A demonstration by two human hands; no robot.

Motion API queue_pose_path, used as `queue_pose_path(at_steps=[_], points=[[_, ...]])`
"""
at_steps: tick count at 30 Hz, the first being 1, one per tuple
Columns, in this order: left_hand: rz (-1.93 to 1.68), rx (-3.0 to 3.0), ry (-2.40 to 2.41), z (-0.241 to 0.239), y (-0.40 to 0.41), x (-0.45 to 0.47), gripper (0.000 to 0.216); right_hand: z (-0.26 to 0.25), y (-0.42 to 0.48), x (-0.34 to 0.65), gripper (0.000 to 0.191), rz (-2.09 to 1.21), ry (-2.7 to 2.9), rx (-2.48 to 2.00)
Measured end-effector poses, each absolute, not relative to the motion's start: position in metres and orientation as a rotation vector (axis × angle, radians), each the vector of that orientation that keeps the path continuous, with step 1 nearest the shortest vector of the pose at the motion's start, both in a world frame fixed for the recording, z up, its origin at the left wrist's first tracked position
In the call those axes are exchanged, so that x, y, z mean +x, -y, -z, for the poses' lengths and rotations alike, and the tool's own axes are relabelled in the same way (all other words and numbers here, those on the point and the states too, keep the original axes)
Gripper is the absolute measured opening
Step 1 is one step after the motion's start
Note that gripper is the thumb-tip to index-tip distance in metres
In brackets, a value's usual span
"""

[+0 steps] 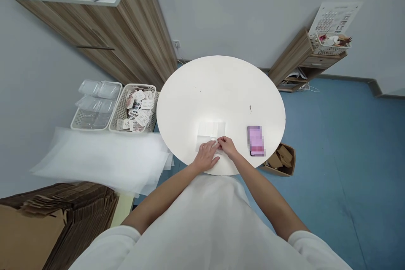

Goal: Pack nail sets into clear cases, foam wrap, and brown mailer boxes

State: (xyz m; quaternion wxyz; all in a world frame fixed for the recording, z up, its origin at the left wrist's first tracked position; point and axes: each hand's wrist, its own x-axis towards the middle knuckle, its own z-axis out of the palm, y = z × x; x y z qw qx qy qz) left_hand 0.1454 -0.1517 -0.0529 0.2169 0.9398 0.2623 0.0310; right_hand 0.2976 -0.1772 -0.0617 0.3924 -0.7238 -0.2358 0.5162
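Observation:
A small translucent whitish sheet or sleeve [211, 128] lies near the front of the white round table [218, 88], with a crease or fold across it. On its near part rests my left hand [205, 158], fingers stretched out and thumb apart. My right hand [227, 146] is closed in a pinch at the right edge of the same piece, close to the left fingertips. What exactly sits between those right fingers is partly hidden. To the right of both hands is a purple phone-like object [255, 140], blurred by pixels.
Left of the table stand a basket of printed cards [139, 109], a basket of clear plastic packs [96, 105], large translucent sheets [107, 156] and stacked brown cardboard [63, 215]. A cardboard box [283, 161] sits on the floor at right. A wooden cabinet [136, 29] rises behind left.

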Motion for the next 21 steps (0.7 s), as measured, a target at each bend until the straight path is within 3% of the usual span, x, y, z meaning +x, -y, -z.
queue_pose_path(at_steps=[10,16,21], points=[[0.157,2.74,-0.469,0.057,0.142,0.146,0.036,0.055,0.17,0.309,0.015,-1.224,0.839,-2.066],[0.161,2.738,-0.446,0.061,0.143,0.138,0.04,0.054,0.211,0.3,0.045,-0.809,1.588,-2.235],[0.154,2.612,-0.488,0.057,0.144,0.134,0.043,0.066,0.217,0.282,0.05,-0.758,1.618,-2.337]])
